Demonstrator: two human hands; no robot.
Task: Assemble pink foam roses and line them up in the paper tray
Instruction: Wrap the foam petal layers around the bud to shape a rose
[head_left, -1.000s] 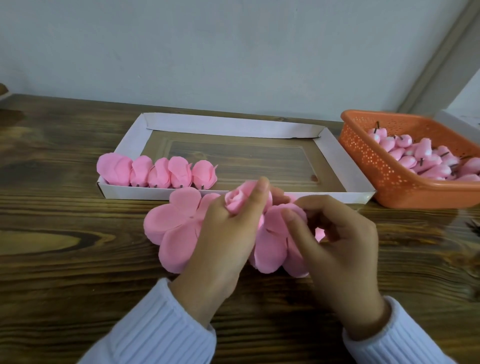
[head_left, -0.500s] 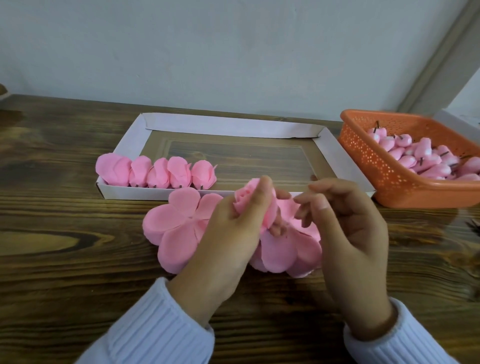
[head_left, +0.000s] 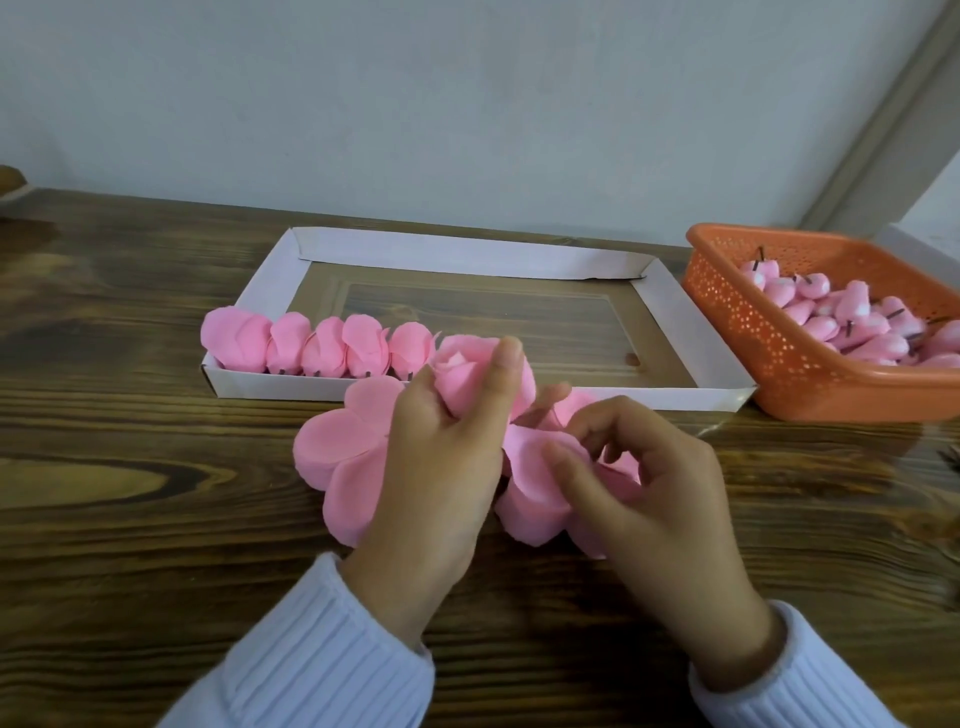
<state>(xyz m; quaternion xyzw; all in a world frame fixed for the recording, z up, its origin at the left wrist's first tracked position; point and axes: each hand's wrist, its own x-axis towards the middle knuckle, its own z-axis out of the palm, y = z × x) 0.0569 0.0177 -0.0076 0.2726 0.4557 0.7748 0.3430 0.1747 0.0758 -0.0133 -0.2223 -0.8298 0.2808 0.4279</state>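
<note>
Pink foam rosebud (head_left: 463, 375) gripped in my left hand (head_left: 436, 467), right hand (head_left: 660, 493) pinching a petal sheet (head_left: 530, 488) off the tabletop. Next it probably needs wrapping snugly around the bud.

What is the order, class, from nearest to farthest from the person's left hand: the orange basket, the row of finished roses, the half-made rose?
1. The half-made rose: gripped in the left hand itself.
2. The row of finished roses: behind it and to the left, in the paper tray.
3. The orange basket: far right, beyond the tray's right end.
</note>
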